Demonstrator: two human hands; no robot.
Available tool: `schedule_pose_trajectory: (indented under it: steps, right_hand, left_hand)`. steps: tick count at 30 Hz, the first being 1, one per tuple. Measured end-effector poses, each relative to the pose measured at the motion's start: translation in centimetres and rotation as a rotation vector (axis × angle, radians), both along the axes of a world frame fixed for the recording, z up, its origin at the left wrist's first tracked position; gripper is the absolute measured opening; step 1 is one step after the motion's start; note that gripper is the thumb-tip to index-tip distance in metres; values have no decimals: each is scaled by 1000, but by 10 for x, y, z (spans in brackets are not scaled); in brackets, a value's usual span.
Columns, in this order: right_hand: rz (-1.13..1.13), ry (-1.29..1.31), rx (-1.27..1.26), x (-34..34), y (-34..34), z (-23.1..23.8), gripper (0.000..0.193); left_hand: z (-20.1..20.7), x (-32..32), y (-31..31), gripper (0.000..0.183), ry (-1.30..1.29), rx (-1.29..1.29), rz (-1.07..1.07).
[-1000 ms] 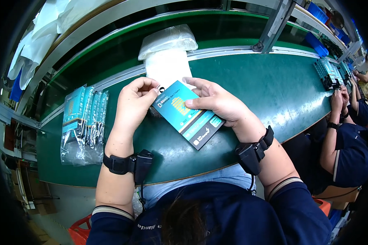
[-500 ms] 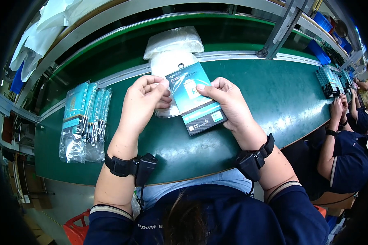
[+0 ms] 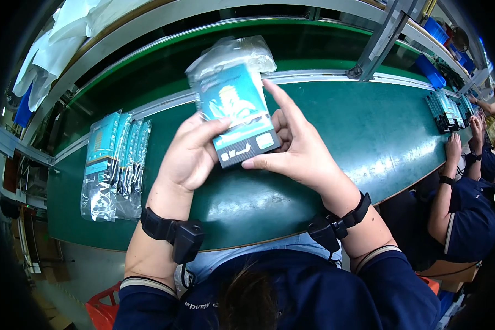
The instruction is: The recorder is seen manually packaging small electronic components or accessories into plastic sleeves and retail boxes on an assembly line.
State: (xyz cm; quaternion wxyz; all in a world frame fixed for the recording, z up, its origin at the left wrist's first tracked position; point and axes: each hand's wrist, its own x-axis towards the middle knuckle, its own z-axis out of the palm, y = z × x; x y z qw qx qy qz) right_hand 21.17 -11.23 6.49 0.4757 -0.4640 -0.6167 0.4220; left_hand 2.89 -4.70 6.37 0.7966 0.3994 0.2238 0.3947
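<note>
A flat teal-and-black box [image 3: 237,118] is tilted up over the table in front of me, partly blurred by motion. My left hand [image 3: 195,146] grips its lower left side, thumb across the printed front, other fingers hidden behind. At the lower right corner, my right hand [image 3: 297,137] has its thumb against the bottom edge and curled fingers by the right side; its index finger stretches upward. Clear plastic shows around the top left of the box, but I cannot tell whether it wraps the box. Behind lies a stack of clear plastic bags [image 3: 253,52].
Several bagged teal boxes [image 3: 100,159] stand in a row on the left of the green table [image 3: 341,132]. A metal post [image 3: 382,41] rises at the back edge. At the far right, co-workers' hands [image 3: 454,147] are beside more teal boxes [image 3: 444,110].
The box has moved left and turned more upright. My left hand has gone from its upper left edge to its lower left; my right thumb has slid from the front to the bottom edge.
</note>
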Motion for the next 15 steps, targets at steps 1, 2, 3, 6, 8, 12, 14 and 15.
schedule_pose_trajectory:
  steps: [1,2,3,6,8,12,14,15]
  right_hand:
    - [-78,97,194,-4,5,-11,96]
    - [-216,-23,451,-1,12,-16,78]
    - [-286,-72,510,0,9,-10,63]
    - [-563,-128,800,14,-4,1,41]
    - [-648,-54,909,18,-8,-3,26]
    - [-211,-40,701,9,-8,1,22]
    - [33,-17,507,-1,-2,-1,22]
    - [121,-85,460,-1,-3,5,29]
  left_hand:
    - [6,6,-11,37,1,-2,-88]
    - [6,13,-19,39,-3,30,-135]
    - [9,20,-25,41,-18,52,-193]
    - [9,24,-26,42,3,86,-281]
    - [4,23,-22,41,43,99,-311]
    - [-3,24,-16,43,33,2,-262]
    - [-12,25,-16,36,-83,-251,-249]
    - [-22,23,-15,35,-126,-256,-214]
